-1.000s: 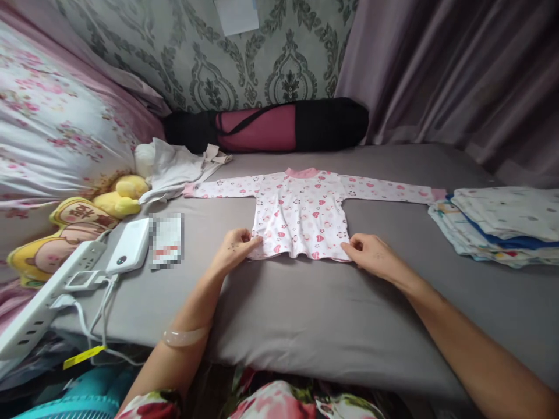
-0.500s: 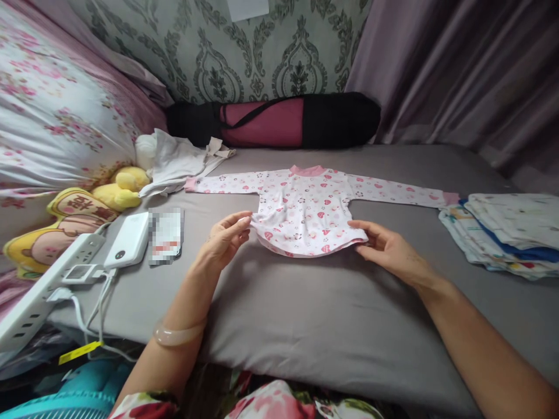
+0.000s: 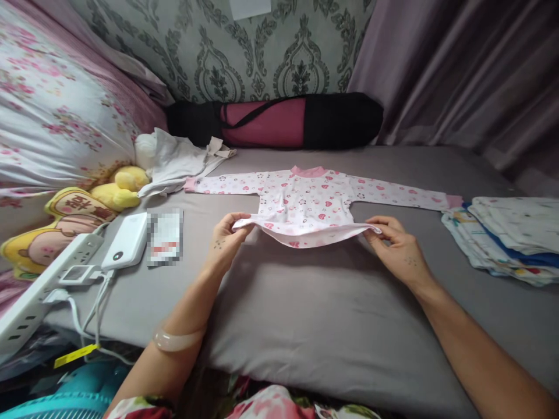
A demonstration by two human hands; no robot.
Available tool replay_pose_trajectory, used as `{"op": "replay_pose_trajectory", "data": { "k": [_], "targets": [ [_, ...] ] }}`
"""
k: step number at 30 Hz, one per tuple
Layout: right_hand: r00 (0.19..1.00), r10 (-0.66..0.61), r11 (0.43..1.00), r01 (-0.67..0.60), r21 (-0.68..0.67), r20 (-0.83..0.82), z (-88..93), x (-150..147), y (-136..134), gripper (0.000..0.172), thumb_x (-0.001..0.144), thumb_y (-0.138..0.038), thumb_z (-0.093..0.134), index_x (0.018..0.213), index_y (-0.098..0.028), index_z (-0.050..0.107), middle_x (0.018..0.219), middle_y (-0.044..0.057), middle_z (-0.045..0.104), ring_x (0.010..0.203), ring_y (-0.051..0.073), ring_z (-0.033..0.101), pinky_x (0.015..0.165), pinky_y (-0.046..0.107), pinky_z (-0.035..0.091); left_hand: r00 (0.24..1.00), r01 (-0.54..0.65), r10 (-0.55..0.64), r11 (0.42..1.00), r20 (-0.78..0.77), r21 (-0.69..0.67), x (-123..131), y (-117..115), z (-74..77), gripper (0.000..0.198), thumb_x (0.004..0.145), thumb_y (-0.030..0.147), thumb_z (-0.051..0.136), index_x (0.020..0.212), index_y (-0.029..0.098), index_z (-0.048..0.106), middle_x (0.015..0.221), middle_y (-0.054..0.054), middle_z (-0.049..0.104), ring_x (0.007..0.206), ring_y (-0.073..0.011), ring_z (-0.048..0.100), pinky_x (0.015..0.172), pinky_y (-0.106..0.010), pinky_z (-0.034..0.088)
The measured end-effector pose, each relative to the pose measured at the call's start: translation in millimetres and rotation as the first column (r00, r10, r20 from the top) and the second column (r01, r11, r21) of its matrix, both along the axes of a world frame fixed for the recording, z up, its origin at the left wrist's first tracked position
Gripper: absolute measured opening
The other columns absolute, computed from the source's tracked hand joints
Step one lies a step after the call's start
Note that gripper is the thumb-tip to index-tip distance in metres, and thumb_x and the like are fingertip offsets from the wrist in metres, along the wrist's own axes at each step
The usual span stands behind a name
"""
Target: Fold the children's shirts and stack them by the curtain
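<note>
A small white long-sleeved shirt (image 3: 305, 201) with pink hearts, pink collar and pink cuffs lies spread on the grey sheet, sleeves stretched out to both sides. My left hand (image 3: 227, 241) pinches the left corner of its hem between thumb and fingers. At the opposite corner, my right hand (image 3: 395, 247) grips the hem the same way. Between the hands the hem is raised and pulled wide, its lower layer sagging in a curve. The right cuff reaches the folded clothes (image 3: 515, 233).
To the left lie a white power bank (image 3: 126, 241), a partly blurred packet (image 3: 165, 237), a power strip (image 3: 48, 279) with cables, and yellow plush toys (image 3: 116, 189). A pale garment (image 3: 177, 160) rests behind them. A black and maroon bag (image 3: 266, 122) lies along the wall.
Both hands have drawn the hem corners outward and lifted them, so the hem is now stretched wider. My right hand has shifted right and my left hand slightly left.
</note>
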State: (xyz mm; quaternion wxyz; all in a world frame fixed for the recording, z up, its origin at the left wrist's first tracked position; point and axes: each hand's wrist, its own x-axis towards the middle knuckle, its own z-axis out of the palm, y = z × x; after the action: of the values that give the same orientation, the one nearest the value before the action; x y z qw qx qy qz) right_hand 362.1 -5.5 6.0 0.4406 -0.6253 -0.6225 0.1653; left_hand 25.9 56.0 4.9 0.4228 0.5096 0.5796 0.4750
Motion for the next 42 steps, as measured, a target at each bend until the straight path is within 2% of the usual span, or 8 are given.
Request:
{"op": "replay_pose_trajectory", "data": {
  "k": [3,7,12,17,22,26,35,42],
  "targets": [
    [0.997,0.06,0.998,-0.061,-0.01,-0.042,6.8,1.3,-2.3,0.025,0.088,-0.043,0.055,0.099,-0.027,0.072,0.112,0.004,0.069,0.11,0.023,0.062,0.1,0.038,0.046,0.987,-0.013,0.04,0.985,-0.153,0.173,-4.6,-0.2,2.1,0.029,0.079,0.044,0.065,0.087,0.017,0.07,0.092,-0.004,0.062,0.082,-0.0146,0.058,0.071,-0.024,0.046],
    [0.996,0.066,0.995,-0.07,-0.065,-0.064,17.7,9.0,-8.3,0.026,0.088,-0.038,0.056,0.108,-0.03,0.07,0.115,0.001,0.07,0.112,0.024,0.062,0.102,0.04,0.045,0.981,0.105,-0.044,0.939,-0.189,0.328,-17.1,-3.8,17.9,0.031,0.083,0.046,0.061,0.096,0.02,0.073,0.117,-0.007,0.063,0.111,-0.0214,0.056,0.097,-0.031,0.043],
    [0.923,0.384,0.891,-0.361,-0.276,0.033,18.2,24.7,-8.6,0.025,0.086,-0.033,0.054,0.1,-0.028,0.074,0.106,0.003,0.073,0.101,0.023,0.066,0.094,0.037,0.049,0.849,0.431,-0.394,0.902,-0.352,0.03,-39.0,-5.4,32.0,0.026,0.076,0.041,0.062,0.084,0.019,0.074,0.088,-0.003,0.072,0.091,-0.022,0.063,0.107,-0.042,0.037],
    [0.796,0.587,0.789,-0.521,-0.327,0.149,13.3,29.2,-6.3,0.032,0.087,-0.021,0.045,0.103,-0.027,0.073,0.103,0.003,0.072,0.098,0.02,0.065,0.094,0.037,0.047,0.659,0.552,-0.532,0.822,-0.531,-0.138,-42.4,-3.4,25.2,0.022,0.073,0.029,0.053,0.078,0.021,0.073,0.079,-0.001,0.069,0.08,-0.019,0.059,0.097,-0.036,0.042],
    [0.812,0.556,0.816,-0.492,-0.303,0.18,15.1,29.0,-7.3,0.031,0.083,-0.019,0.048,0.1,-0.027,0.072,0.103,0.004,0.072,0.098,0.021,0.065,0.09,0.036,0.049,0.637,0.521,-0.484,0.844,-0.6,-0.127,-40.2,-3.8,23.0,0.029,0.074,0.026,0.047,0.086,0.02,0.072,0.078,-0.003,0.064,0.071,-0.0166,0.054,0.067,-0.026,0.042],
    [0.855,0.474,0.866,-0.407,-0.292,0.213,13.8,29.5,-7.0,0.027,0.08,-0.019,0.049,0.093,-0.027,0.071,0.102,0.003,0.071,0.095,0.021,0.065,0.088,0.034,0.049,0.683,0.454,-0.421,0.885,-0.597,-0.105,-42.3,-2.3,21.0,0.028,0.071,0.024,0.043,0.081,0.018,0.069,0.075,-0.002,0.062,0.07,-0.0156,0.052,0.059,-0.024,0.037],
    [0.807,0.543,0.827,-0.467,-0.312,0.231,3.0,35.2,-2.5,0.029,0.074,-0.012,0.043,0.07,-0.025,0.068,0.088,0.001,0.071,0.086,0.019,0.064,0.083,0.032,0.047,0.677,0.462,-0.489,0.864,-0.549,-0.201,-40.4,-4.8,29.3,0.03,0.075,0.035,0.046,0.078,0.019,0.072,0.082,-0.005,0.068,0.079,-0.0215,0.058,0.068,-0.027,0.044],
    [0.879,0.3,0.951,-0.245,-0.189,0.371,0.6,22.7,10.5,0.033,0.083,-0.013,0.038,0.091,-0.023,0.069,0.102,0.004,0.071,0.098,0.021,0.063,0.091,0.036,0.046,0.724,0.325,-0.246,0.946,-0.645,0.005,-28.5,5.3,21.8,0.038,0.089,0.045,0.042,0.085,0.018,0.068,0.083,-0.004,0.07,0.076,-0.018,0.061,0.071,-0.025,0.045]
  ]
}}
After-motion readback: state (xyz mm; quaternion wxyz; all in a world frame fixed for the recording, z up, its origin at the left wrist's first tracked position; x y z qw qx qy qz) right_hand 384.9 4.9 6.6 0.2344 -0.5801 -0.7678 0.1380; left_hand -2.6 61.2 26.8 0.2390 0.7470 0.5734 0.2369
